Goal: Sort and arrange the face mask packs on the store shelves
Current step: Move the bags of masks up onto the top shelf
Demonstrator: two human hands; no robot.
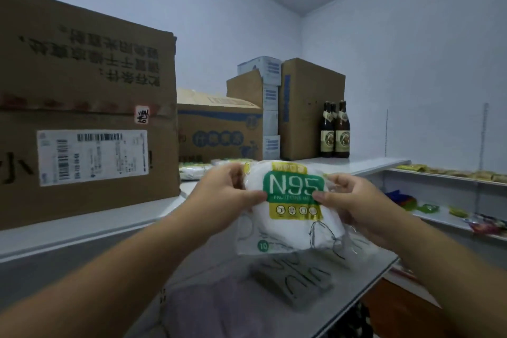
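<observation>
Both hands, left hand point(227, 195) and right hand point(354, 200), pinch an N95 mask pack point(293, 211) above the white shelf point(82, 228) in a white-walled storeroom.

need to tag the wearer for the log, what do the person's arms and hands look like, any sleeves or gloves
Both forearms are bare up to the frame edge, with no sleeves in view. The left hand and right hand wear no gloves, and no rings, watch or bracelet show. Fingernails are short and unpainted.

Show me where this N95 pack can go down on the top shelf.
Bare shelf lies right of the bottles, out to the shelf end. Another strip fronts the big box. Crowded: the middle, where packs lie before stacked boxes.
</observation>
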